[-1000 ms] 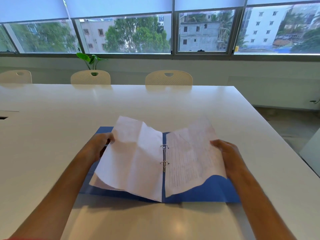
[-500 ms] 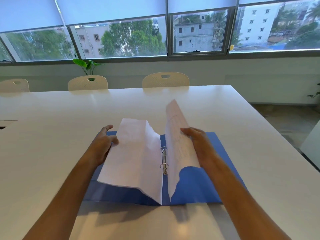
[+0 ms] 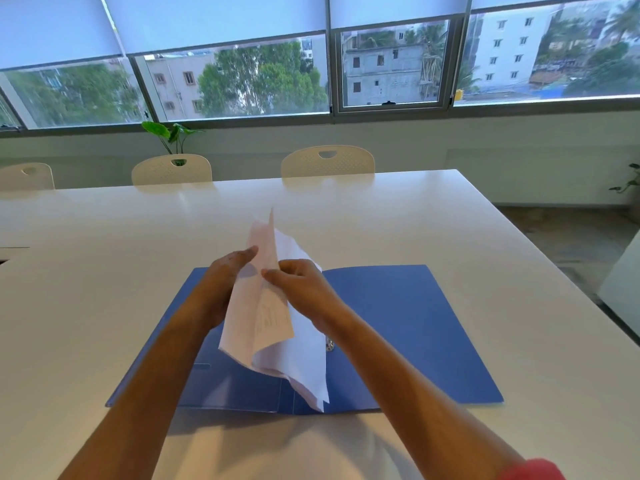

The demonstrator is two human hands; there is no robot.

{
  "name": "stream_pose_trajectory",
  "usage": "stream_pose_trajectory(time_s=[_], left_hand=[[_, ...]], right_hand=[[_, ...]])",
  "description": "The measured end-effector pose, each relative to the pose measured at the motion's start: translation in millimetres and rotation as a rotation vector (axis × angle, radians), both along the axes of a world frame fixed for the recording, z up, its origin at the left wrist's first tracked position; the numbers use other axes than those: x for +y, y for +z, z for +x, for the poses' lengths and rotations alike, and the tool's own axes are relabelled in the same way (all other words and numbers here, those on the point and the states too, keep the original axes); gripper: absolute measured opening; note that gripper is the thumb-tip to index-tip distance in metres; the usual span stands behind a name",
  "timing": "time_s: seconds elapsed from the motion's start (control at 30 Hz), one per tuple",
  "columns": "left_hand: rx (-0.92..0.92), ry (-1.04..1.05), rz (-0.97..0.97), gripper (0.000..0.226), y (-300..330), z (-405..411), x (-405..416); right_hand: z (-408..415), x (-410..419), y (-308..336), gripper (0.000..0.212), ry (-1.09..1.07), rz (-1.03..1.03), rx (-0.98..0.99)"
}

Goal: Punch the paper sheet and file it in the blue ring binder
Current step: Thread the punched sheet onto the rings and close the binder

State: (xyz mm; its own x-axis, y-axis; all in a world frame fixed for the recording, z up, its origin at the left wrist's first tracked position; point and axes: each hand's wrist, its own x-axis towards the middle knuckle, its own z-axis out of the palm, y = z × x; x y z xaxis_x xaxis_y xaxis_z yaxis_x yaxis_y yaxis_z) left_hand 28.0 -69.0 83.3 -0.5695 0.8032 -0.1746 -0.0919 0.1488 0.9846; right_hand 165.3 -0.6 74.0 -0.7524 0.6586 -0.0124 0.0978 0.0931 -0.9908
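The blue ring binder (image 3: 408,327) lies open and flat on the white table, its metal ring (image 3: 330,346) just visible at the spine. Several white paper sheets (image 3: 266,327) stand upright above the spine, gathered together, their lower edge at the rings. My left hand (image 3: 225,282) presses flat against the sheets' left side. My right hand (image 3: 301,289) pinches them from the right, thumb and fingers closed on the paper. The sheets hide most of the ring mechanism. No hole punch is in view.
The white table (image 3: 381,220) stretches far ahead and to both sides; its right edge drops to the floor. Three cream chairs (image 3: 327,162) stand along the far side under the windows. A small green plant (image 3: 171,135) stands behind them.
The sheets, spread open left and right a second ago, have been swung up and brought together upright over the spine. Both hands moved inward. The binder's right cover is now bare.
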Motion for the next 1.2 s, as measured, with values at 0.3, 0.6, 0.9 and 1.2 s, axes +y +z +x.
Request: stream_pose_trajectory(time_s=[0.3,0.6,0.9,1.2], left_hand=[[0.037,-0.07,0.088,0.045,-1.3,22.4,-3.0],[0.531,-0.385,0.192,0.04,-23.3,81.2,17.7],[0.836,-0.298,-0.09,0.035,-65.4,70.8,40.6],[0.752,-0.283,-0.203,0.032,-102.1,56.3,39.5]], right_hand=[[23.6,11.8,21.8,0.06,-0.049,-0.166,0.001],[85.1,58.6,40.5,0.034,-0.149,-0.055,-0.173],[131.0,104.0,-7.0,0.026,-0.31,0.075,-0.48],[163.8,120.7,-39.8,0.022,-0.444,0.009,-0.464]])
